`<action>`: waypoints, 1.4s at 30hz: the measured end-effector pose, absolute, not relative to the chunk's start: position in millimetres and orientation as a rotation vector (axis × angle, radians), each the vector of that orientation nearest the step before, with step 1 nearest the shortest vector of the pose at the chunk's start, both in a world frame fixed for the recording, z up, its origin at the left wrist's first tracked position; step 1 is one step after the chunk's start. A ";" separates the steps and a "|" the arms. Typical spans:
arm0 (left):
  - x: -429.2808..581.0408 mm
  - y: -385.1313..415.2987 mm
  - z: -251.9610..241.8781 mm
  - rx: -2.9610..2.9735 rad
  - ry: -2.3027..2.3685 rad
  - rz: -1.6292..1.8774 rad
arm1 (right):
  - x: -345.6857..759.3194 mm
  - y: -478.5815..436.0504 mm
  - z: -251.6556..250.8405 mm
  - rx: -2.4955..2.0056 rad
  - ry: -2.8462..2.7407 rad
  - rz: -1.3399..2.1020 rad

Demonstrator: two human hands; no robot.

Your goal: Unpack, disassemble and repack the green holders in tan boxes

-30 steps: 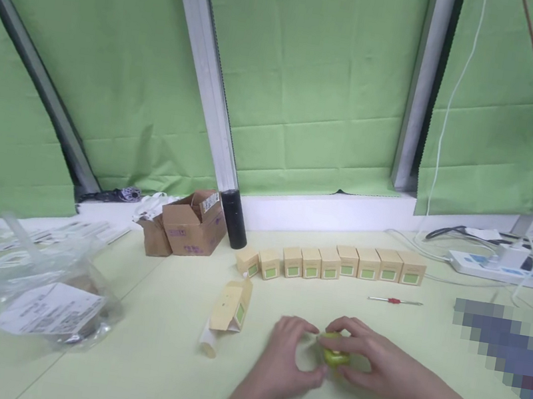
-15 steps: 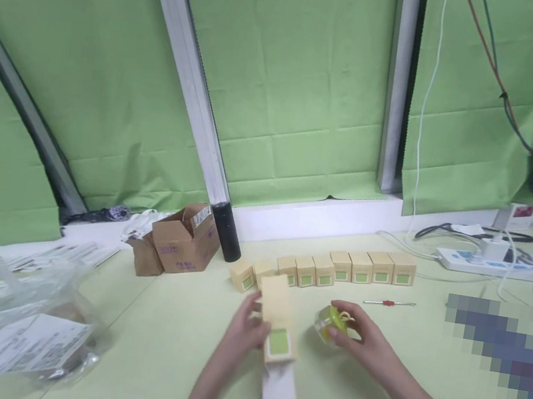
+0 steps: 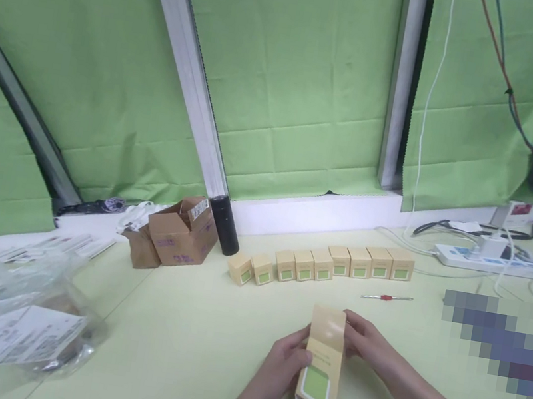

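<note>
1. So, head view: left hand (image 3: 283,364) is closed on a small tan box (image 3: 321,363), thumb on the box's left edge, fingers behind it.
2. The box is in the lower middle of the frame, lifted off the tabletop (image 3: 182,348) and held long side up, leaning slightly. It has a green square label on the front. The top flap is open and standing up. A white flap hangs open at the bottom end.
3. Right hand (image 3: 367,347) is at the box's upper right edge, fingers curled and touching the top flap from behind. I can't tell whether they pinch the flap or hold anything; the box hides the fingertips.
4. Behind the hands, well apart: a row of boxes (image 3: 324,266) of the same kind, side by side on the tabletop, green labels facing the camera.
5. A thin screwdriver (image 3: 385,298) with a red middle lies flat just in front of the row's right end.
6. Left of the row: a black cylinder (image 3: 224,225) stands tilted, just beside an open brown carton (image 3: 179,236).
7. Far left: a clear plastic bag (image 3: 19,322) with a white paper label lies on the tabletop.
8. Far right, at the back: a white power strip (image 3: 489,262) with cables plugged in.
9. Green cloth (image 3: 308,64) covers the wall behind.
</note>
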State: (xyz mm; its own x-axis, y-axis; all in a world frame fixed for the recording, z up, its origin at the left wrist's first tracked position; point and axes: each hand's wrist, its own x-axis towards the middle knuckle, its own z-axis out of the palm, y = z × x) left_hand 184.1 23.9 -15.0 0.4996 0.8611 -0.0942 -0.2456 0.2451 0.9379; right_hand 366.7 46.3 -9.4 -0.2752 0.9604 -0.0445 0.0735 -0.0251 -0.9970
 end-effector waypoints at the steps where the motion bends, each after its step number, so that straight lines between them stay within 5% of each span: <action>1: 186.0 22.1 -11.4 1.062 0.694 0.844 | 367.2 46.3 -9.9 -1.153 -1.477 1.385; 11: 186.7 23.8 -19.0 0.967 0.800 0.900 | 371.6 48.6 -20.9 -1.229 -1.569 1.361; 21: 176.1 32.5 -24.5 0.857 0.869 1.196 | 360.9 19.8 -23.9 -0.680 -2.576 0.154; 31: 179.9 27.2 -17.6 0.895 0.834 1.127 | 355.5 22.8 -36.2 -0.909 -2.298 0.149; 42: 184.5 25.1 -21.6 0.898 0.822 1.074 | 359.4 24.2 -36.9 -0.694 -2.191 -0.272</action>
